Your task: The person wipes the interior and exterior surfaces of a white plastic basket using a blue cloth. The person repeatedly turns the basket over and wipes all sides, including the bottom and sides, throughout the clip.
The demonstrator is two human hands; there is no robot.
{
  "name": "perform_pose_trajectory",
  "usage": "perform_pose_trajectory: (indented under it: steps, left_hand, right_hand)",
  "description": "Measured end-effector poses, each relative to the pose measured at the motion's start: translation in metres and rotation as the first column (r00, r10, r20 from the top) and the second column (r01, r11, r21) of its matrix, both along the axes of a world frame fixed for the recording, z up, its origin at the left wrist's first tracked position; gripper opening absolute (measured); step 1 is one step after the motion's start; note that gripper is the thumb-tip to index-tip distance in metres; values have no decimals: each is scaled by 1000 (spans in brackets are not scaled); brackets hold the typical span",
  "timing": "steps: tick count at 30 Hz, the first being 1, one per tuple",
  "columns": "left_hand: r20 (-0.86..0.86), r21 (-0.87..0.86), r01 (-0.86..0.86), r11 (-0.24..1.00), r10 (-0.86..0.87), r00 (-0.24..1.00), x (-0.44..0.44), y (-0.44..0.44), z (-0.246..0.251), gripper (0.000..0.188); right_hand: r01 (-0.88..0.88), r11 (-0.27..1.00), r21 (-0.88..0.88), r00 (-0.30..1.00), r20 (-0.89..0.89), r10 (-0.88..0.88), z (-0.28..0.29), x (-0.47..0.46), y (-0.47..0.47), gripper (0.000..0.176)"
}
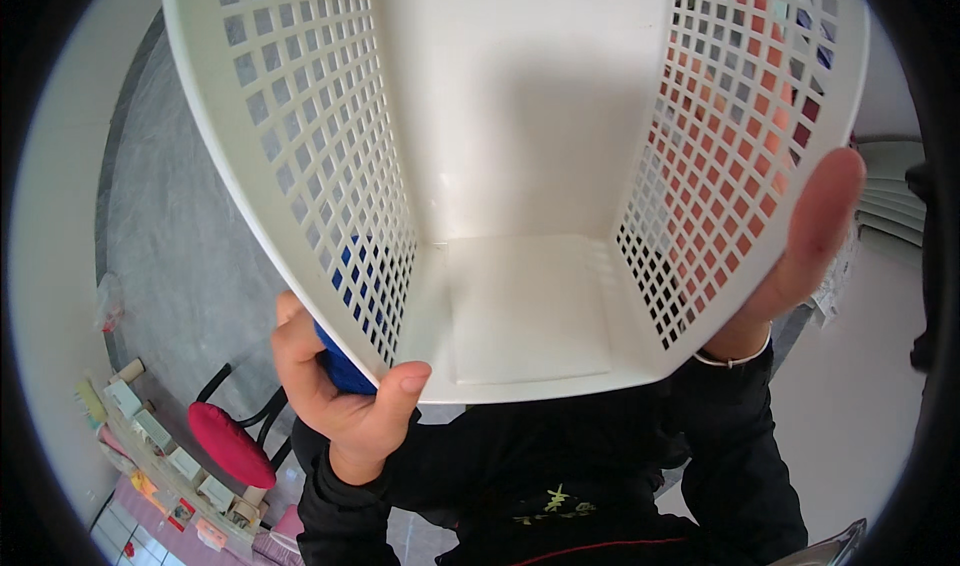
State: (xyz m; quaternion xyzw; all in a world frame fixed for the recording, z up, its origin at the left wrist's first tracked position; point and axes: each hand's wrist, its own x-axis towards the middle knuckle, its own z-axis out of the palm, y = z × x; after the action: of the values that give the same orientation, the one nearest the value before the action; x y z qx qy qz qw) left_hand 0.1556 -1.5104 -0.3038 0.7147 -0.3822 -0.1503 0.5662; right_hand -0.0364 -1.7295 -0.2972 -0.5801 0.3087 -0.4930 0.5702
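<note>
A white plastic basket (528,311) with lattice side walls is held up close before me, its open side towards the camera. Nothing lies on the part of its inside that I see. My left hand (337,393) grips the lower left corner, thumb over the rim. A blue cloth (346,367) is pinched between that hand and the basket's outer face; part of it shows through the holes. On the right, my right hand (814,228) supports the basket from outside. Its thumb is at the rim, and the fingers show through the lattice.
To the lower left stand a chair with a red seat (231,444) and a shelf with several small boxes (184,462). A clear plastic bag (109,302) lies by the grey floor's (180,213) edge. Grey-green layered items (891,183) are at the far right.
</note>
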Motion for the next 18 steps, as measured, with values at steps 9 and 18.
perform_pose_trajectory:
  steps: [9,18]
  left_hand:
    - [-56,32,-100,994,102,993,-13,3,8,66]
    - [710,-57,-233,971,203,674,-11,-13,33,31]
  right_hand:
    - [150,984,-99,975,-152,-164,-14,-37,2,91]
    - [161,969,187,984,50,-173,13,39,32,82]
